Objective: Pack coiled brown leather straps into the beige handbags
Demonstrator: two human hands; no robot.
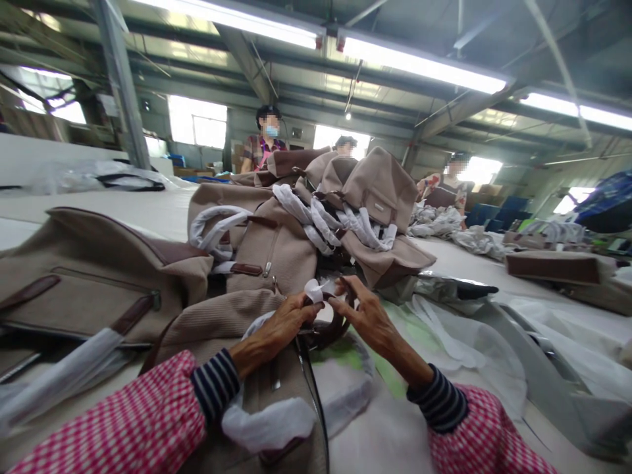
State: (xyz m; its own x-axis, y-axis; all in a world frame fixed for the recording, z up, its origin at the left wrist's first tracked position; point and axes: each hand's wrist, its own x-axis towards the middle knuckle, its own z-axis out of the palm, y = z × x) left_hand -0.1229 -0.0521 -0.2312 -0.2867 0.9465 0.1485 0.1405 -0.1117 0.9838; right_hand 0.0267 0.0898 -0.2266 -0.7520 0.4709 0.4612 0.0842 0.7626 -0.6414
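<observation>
With left fingers [302, 309], pinched white wrapping [314, 290] against a brown handle [340, 328]; with right fingers [363, 296], gripped the same handle. Had the taupe handbag [261, 385] at seven o'clock from there. Judged the step as likely handle wrapping; next needed to steady and wind snugly.

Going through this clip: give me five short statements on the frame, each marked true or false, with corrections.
1. Both hands, left and right, are at a brown handle. True.
2. The sleeves are plain green. False: they are checked pink and white.
3. A person in a plaid shirt is beyond the heaped handbags. True.
4. The heap's straps are all bare. False: several straps have white wrapping.
5. The right hand holds scissors. False: its fingers are at the handle.
</observation>
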